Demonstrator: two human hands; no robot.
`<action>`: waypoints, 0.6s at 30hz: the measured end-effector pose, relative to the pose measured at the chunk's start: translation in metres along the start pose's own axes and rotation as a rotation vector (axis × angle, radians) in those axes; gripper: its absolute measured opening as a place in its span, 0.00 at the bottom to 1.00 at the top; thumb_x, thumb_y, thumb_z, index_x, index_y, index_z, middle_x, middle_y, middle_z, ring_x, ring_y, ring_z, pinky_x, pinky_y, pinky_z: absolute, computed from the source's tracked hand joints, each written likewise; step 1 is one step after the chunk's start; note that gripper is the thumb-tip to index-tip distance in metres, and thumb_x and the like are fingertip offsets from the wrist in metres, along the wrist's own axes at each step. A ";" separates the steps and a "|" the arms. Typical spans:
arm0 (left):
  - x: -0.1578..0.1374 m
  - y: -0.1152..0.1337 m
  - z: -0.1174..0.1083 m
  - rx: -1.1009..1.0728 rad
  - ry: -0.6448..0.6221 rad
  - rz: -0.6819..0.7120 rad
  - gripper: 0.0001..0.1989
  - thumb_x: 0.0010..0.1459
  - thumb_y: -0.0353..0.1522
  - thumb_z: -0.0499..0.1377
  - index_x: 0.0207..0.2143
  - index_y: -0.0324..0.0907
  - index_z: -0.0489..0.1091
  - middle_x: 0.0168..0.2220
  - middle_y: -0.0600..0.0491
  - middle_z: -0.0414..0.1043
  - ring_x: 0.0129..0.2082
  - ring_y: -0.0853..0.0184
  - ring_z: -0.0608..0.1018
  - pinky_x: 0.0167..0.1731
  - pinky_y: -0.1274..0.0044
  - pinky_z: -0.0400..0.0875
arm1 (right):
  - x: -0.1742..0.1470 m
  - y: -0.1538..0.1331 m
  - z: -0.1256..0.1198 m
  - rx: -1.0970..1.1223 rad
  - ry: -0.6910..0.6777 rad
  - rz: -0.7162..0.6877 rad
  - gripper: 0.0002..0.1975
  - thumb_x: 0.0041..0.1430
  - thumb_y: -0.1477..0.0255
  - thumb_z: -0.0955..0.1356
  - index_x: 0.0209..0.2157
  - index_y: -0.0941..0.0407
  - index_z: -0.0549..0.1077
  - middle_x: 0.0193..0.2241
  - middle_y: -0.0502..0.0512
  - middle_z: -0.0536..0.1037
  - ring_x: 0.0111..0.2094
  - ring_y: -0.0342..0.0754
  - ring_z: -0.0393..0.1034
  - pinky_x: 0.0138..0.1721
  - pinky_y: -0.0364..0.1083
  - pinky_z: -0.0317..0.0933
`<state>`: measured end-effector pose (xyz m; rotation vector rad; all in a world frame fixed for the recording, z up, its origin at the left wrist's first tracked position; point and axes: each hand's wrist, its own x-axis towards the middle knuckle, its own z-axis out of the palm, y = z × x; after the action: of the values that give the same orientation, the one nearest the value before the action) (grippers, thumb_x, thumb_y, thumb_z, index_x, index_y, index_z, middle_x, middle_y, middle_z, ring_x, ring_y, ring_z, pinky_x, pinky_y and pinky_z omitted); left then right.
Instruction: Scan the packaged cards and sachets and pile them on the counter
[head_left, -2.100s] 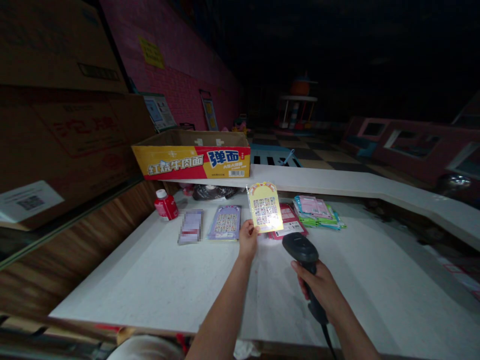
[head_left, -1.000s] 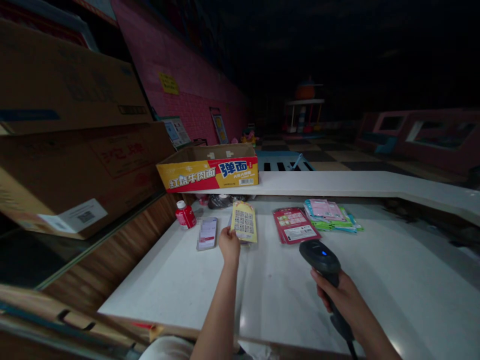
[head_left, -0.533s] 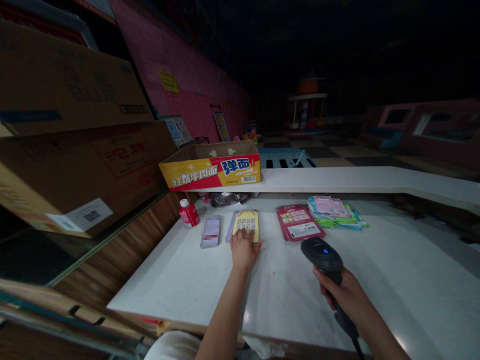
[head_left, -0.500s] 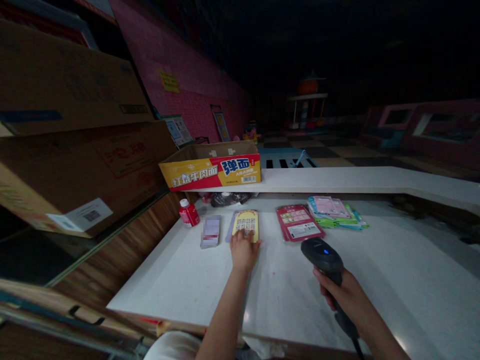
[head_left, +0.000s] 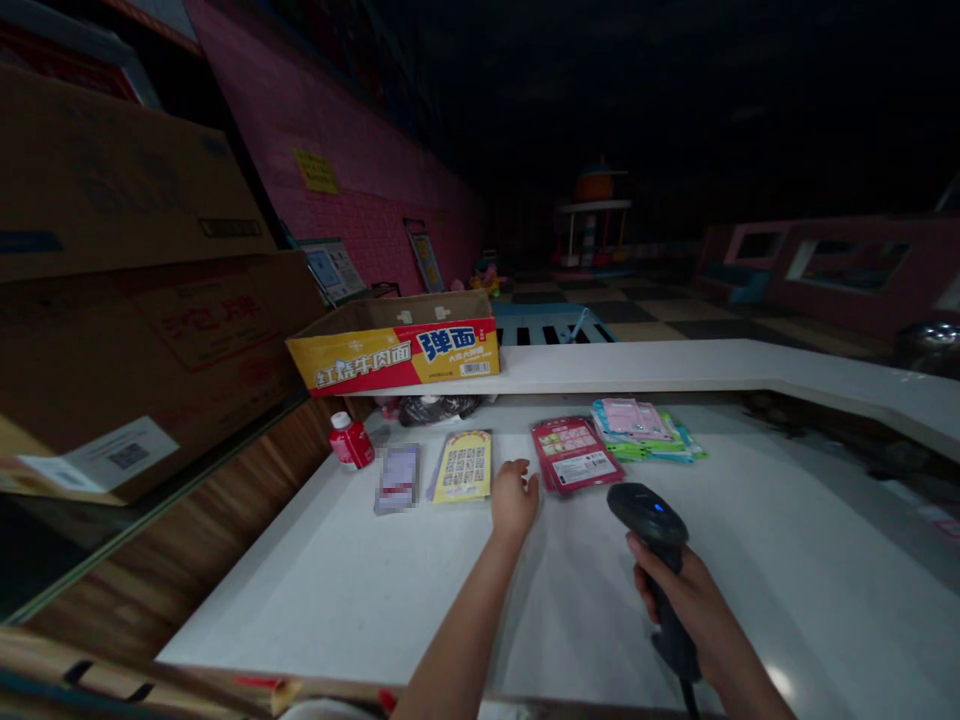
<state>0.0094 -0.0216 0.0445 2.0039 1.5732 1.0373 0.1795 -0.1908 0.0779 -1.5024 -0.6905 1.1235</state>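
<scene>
Nearest, on the right, the right hand (head_left: pixel 686 600) grips a black scanner (head_left: pixel 649 515) over a white counter (head_left: pixel 337 590). To its left and farther, the left hand (head_left: pixel 515 498) is empty, arm stretched forward, fingers loosely curled, between a yellow card (head_left: pixel 465 467) and red packs (head_left: pixel 577 455). The card lies flat on the left, seemingly dealt with; the red packs and, far right, bright packs (head_left: pixel 649 430) lie untouched, perhaps still left. Beyond, a box (head_left: pixel 397 358) sits on a ledge (head_left: pixel 637 365).

Black scanner (head_left: pixel 651 520) tilted, blue-lit; yellow card (head_left: pixel 463 467) flat.
</scene>
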 end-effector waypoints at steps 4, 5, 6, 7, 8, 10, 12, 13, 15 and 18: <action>0.018 0.029 0.031 0.031 -0.006 -0.228 0.27 0.48 0.45 0.65 0.44 0.37 0.66 0.43 0.37 0.71 0.42 0.53 0.77 0.41 0.69 0.67 | 0.004 -0.003 -0.009 0.044 0.049 0.011 0.22 0.43 0.51 0.73 0.27 0.55 0.68 0.15 0.46 0.70 0.14 0.41 0.61 0.15 0.41 0.55; 0.021 0.033 0.036 0.063 -0.022 -0.277 0.32 0.42 0.48 0.67 0.44 0.38 0.65 0.45 0.36 0.70 0.45 0.50 0.76 0.42 0.69 0.67 | 0.005 -0.004 -0.010 0.052 0.058 0.009 0.22 0.43 0.51 0.73 0.26 0.55 0.67 0.15 0.46 0.70 0.13 0.41 0.61 0.14 0.41 0.55; 0.024 0.036 0.040 0.088 -0.048 -0.322 0.36 0.36 0.49 0.70 0.43 0.39 0.64 0.47 0.35 0.69 0.47 0.49 0.75 0.43 0.68 0.67 | 0.006 -0.004 -0.012 0.061 0.067 0.002 0.22 0.43 0.51 0.73 0.26 0.55 0.67 0.15 0.46 0.70 0.13 0.41 0.61 0.14 0.41 0.55; 0.026 0.037 0.043 0.104 -0.076 -0.357 0.39 0.32 0.49 0.71 0.43 0.39 0.64 0.48 0.35 0.69 0.48 0.48 0.74 0.43 0.69 0.67 | 0.006 -0.005 -0.014 0.072 0.080 -0.006 0.22 0.42 0.51 0.73 0.26 0.56 0.68 0.15 0.46 0.70 0.13 0.41 0.61 0.14 0.41 0.55; 0.028 0.037 0.044 0.108 -0.102 -0.379 0.40 0.30 0.48 0.72 0.43 0.40 0.63 0.49 0.35 0.68 0.48 0.48 0.75 0.42 0.69 0.67 | 0.007 -0.005 -0.015 0.083 0.094 -0.017 0.22 0.42 0.52 0.73 0.27 0.56 0.68 0.14 0.46 0.70 0.13 0.41 0.61 0.14 0.40 0.55; 0.030 0.032 0.045 0.089 -0.130 -0.386 0.36 0.32 0.45 0.72 0.42 0.40 0.62 0.49 0.36 0.69 0.46 0.51 0.76 0.40 0.71 0.68 | 0.008 -0.005 -0.018 0.104 0.109 -0.039 0.23 0.43 0.52 0.73 0.30 0.56 0.68 0.14 0.45 0.70 0.13 0.41 0.60 0.14 0.40 0.54; 0.032 0.024 0.043 0.054 -0.123 -0.370 0.30 0.36 0.42 0.71 0.38 0.41 0.63 0.45 0.37 0.73 0.44 0.53 0.77 0.38 0.73 0.67 | 0.009 -0.006 -0.019 0.111 0.090 -0.038 0.22 0.44 0.52 0.73 0.30 0.56 0.68 0.14 0.45 0.70 0.14 0.41 0.60 0.14 0.40 0.55; 0.034 0.020 0.041 0.043 -0.114 -0.360 0.26 0.37 0.41 0.71 0.35 0.41 0.63 0.42 0.39 0.74 0.43 0.53 0.78 0.37 0.74 0.67 | 0.010 -0.006 -0.020 0.109 0.077 -0.031 0.22 0.44 0.52 0.73 0.30 0.56 0.68 0.14 0.45 0.70 0.14 0.41 0.61 0.14 0.40 0.55; 0.038 0.011 0.037 0.035 -0.100 -0.351 0.23 0.36 0.40 0.71 0.28 0.42 0.62 0.37 0.41 0.76 0.41 0.53 0.78 0.35 0.74 0.66 | 0.011 -0.006 -0.020 0.100 0.058 -0.018 0.21 0.45 0.53 0.73 0.29 0.56 0.67 0.15 0.45 0.70 0.14 0.40 0.61 0.15 0.40 0.56; 0.044 -0.003 0.032 0.020 -0.095 -0.334 0.20 0.35 0.38 0.72 0.21 0.43 0.61 0.27 0.47 0.75 0.36 0.55 0.79 0.32 0.75 0.65 | 0.012 -0.007 -0.017 0.086 0.044 -0.010 0.20 0.46 0.54 0.72 0.28 0.55 0.67 0.15 0.45 0.70 0.14 0.41 0.62 0.15 0.40 0.56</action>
<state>0.0355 0.0253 0.0350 1.6955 1.7927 0.7884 0.2006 -0.1851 0.0809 -1.4452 -0.6117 1.0964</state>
